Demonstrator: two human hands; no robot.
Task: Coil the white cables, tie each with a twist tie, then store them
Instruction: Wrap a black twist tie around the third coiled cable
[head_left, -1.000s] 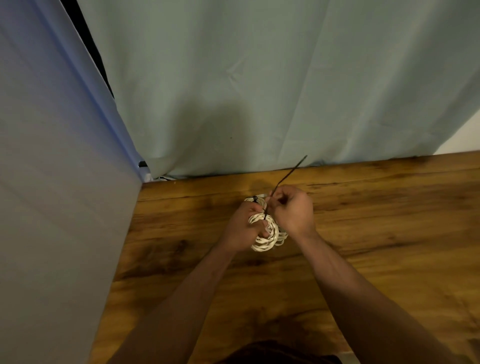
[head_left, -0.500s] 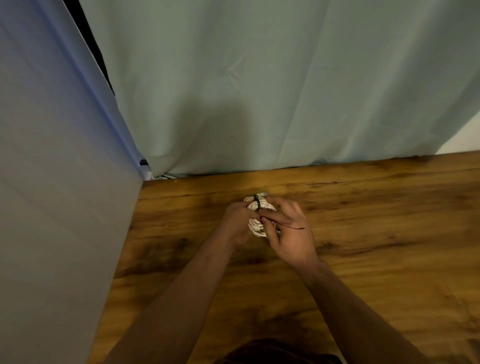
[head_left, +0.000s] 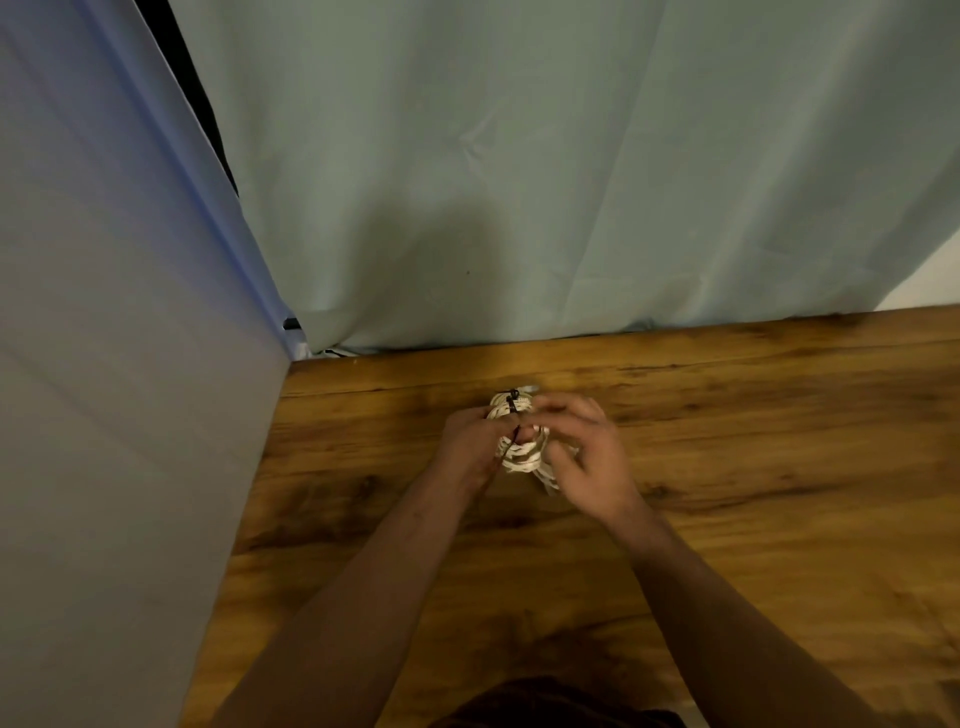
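Observation:
A coiled white cable (head_left: 522, 457) is held just above the wooden table (head_left: 727, 441), between both hands. A black twist tie (head_left: 511, 415) runs across the coil, with one end poking up at the coil's far side and the other trailing down by my left palm. My left hand (head_left: 465, 447) grips the coil from the left. My right hand (head_left: 587, 457) is on the coil's right side, fingers curled over its top and blurred with motion. Much of the coil is hidden behind the fingers.
A pale green curtain (head_left: 519, 182) hangs along the table's far edge. A grey-blue fabric panel (head_left: 104, 364) borders the table on the left. A white wall strip (head_left: 930, 280) shows at far right.
The long free end of the twist tie stuck up to the right a second ago; it has since been wrapped around the coil. My right hand has shifted over the coil's right side.

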